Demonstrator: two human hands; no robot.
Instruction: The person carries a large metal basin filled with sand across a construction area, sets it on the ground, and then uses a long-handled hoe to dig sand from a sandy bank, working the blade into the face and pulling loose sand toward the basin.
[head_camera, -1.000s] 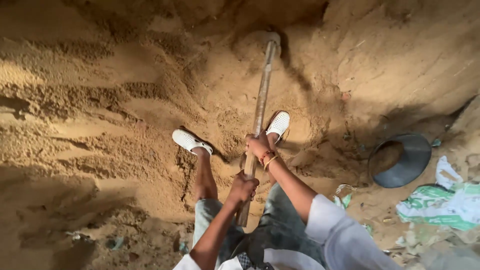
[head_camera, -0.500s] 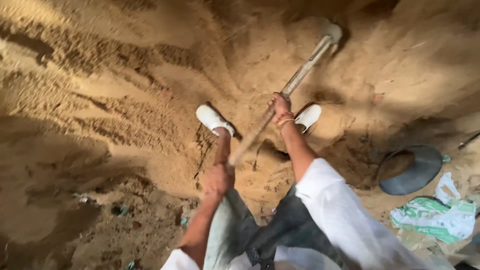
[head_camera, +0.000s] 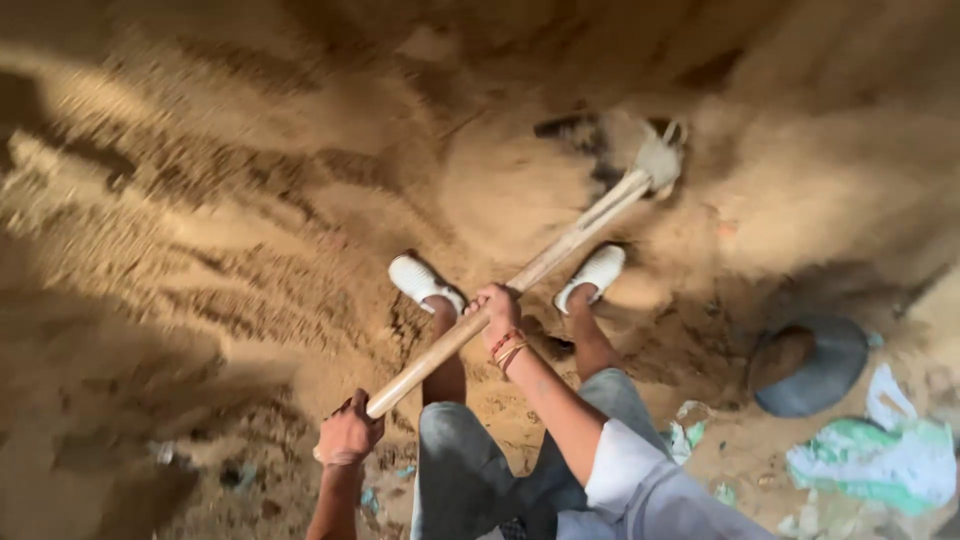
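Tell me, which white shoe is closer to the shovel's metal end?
The right shoe, on the picture's right. The wooden handle passes beside it toward the blade; the left shoe sits farther away.

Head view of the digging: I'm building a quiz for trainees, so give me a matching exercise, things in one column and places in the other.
1. left hand
2. right hand
3. tool head
4. dark pan

a. in the sand
b. on the ground at right
c. handle's near end
d. handle's middle

Pairs: 1-c, 2-d, 3-a, 4-b
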